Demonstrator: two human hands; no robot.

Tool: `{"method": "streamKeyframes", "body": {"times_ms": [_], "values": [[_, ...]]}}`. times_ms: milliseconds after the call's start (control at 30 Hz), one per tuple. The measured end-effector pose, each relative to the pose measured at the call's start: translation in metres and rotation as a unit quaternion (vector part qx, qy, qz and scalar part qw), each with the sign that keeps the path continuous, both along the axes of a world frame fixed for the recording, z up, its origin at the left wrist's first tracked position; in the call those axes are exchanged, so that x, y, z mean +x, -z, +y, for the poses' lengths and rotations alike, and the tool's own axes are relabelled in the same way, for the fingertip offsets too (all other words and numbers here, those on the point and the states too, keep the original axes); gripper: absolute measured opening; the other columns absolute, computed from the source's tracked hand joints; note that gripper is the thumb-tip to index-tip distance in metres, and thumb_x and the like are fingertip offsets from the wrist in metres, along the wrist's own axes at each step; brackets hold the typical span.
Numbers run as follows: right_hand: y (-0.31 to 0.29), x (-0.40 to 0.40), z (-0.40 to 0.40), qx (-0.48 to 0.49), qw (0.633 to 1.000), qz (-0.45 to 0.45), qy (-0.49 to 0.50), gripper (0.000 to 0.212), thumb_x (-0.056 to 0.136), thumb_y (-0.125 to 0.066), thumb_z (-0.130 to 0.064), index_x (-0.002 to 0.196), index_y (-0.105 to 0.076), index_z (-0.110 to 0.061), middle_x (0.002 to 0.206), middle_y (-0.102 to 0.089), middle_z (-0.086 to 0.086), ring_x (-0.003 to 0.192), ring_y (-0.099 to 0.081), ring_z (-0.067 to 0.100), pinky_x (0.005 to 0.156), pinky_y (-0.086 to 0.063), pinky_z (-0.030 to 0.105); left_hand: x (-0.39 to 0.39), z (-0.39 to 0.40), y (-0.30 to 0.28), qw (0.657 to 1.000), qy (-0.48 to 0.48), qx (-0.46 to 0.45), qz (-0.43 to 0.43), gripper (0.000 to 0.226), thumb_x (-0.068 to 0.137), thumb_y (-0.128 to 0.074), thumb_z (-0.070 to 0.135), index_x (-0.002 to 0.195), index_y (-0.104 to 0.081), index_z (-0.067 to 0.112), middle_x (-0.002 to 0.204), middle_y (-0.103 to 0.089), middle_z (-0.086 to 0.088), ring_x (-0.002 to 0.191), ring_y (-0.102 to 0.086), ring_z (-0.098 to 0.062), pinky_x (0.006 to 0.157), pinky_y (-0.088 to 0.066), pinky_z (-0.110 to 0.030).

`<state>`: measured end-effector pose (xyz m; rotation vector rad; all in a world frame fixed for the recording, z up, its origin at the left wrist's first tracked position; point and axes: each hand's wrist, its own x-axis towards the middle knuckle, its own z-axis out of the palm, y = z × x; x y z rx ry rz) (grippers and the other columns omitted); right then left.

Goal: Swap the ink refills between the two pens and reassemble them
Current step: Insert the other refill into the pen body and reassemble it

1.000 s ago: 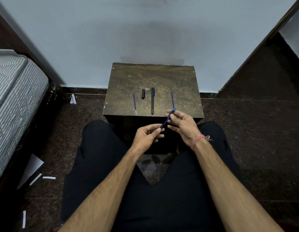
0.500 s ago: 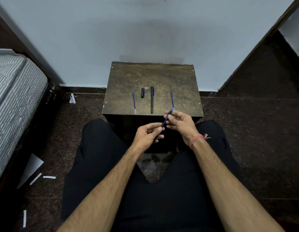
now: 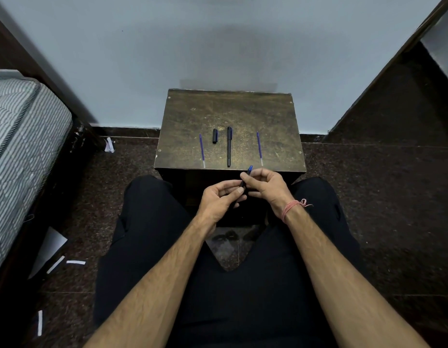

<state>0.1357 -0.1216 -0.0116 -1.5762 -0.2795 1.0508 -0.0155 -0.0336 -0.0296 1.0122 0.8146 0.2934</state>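
Note:
A dark pen with a blue tip [image 3: 248, 172] is held between both hands just in front of the small wooden table [image 3: 268, 116]. My left hand [image 3: 219, 199] grips its lower end; my right hand [image 3: 264, 184] pinches its upper part near the blue tip. On the table lie a blue refill [image 3: 202, 151] at the left, a short black cap [image 3: 215, 136], a black pen [image 3: 229, 146] in the middle, and a second blue refill [image 3: 259, 148] at the right. All lie lengthwise, apart from each other.
The table stands against a pale wall. A striped mattress [image 3: 19, 136] on a dark frame is at the left. Paper scraps [image 3: 67, 262] lie on the dark stone floor. My legs in black trousers frame the table's front edge.
My hands have drawn slightly closer together on the pen and shifted a little toward me. The parts on the table have not moved.

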Motion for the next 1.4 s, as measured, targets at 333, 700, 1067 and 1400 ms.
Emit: {"method": "streamKeyframes", "body": {"times_ms": [333, 700, 1067, 1400], "values": [[-0.0011, 0.0052, -0.0029, 0.018, 0.998, 0.000, 0.060, 0.025, 0.086, -0.092, -0.026, 0.101, -0.076, -0.015, 0.092, -0.079, 0.002, 0.085, -0.076, 0.013, 0.075, -0.062, 0.026, 0.0007, -0.0042, -0.0034, 1.000, 0.012, -0.010, -0.016, 0.024, 0.100, -0.078, 0.010, 0.124, -0.078, 0.011, 0.117, -0.084, -0.014, 0.093, -0.082, -0.018, 0.078, -0.062, -0.024], [0.0006, 0.0011, -0.0011, 0.023, 0.998, 0.004, 0.056, 0.039, 0.084, -0.091, -0.044, 0.103, -0.075, -0.013, 0.103, -0.080, 0.009, 0.086, -0.075, 0.017, 0.074, -0.063, 0.029, -0.0003, -0.0041, -0.0035, 0.999, 0.018, -0.019, -0.027, 0.029, 0.100, -0.078, 0.011, 0.128, -0.076, 0.008, 0.115, -0.084, -0.012, 0.092, -0.083, -0.016, 0.077, -0.064, -0.023], [-0.0002, -0.0004, -0.0008, 0.034, 0.999, -0.002, 0.041, 0.032, 0.085, -0.091, -0.035, 0.102, -0.072, -0.016, 0.091, -0.078, -0.003, 0.086, -0.075, 0.013, 0.075, -0.064, 0.027, 0.0011, -0.0047, -0.0025, 0.999, 0.013, -0.025, -0.033, 0.027, 0.100, -0.079, 0.011, 0.126, -0.077, 0.011, 0.112, -0.085, -0.009, 0.091, -0.083, -0.015, 0.077, -0.065, -0.022], [-0.0011, 0.0030, -0.0033, 0.027, 0.999, -0.003, 0.041, 0.034, 0.080, -0.095, -0.030, 0.101, -0.073, -0.015, 0.096, -0.077, 0.008, 0.085, -0.073, 0.015, 0.075, -0.059, 0.024, 0.0006, -0.0034, -0.0034, 0.998, 0.011, -0.044, -0.045, 0.027, 0.098, -0.080, 0.012, 0.125, -0.077, 0.011, 0.115, -0.084, -0.012, 0.093, -0.083, -0.016, 0.079, -0.066, -0.024]]}}
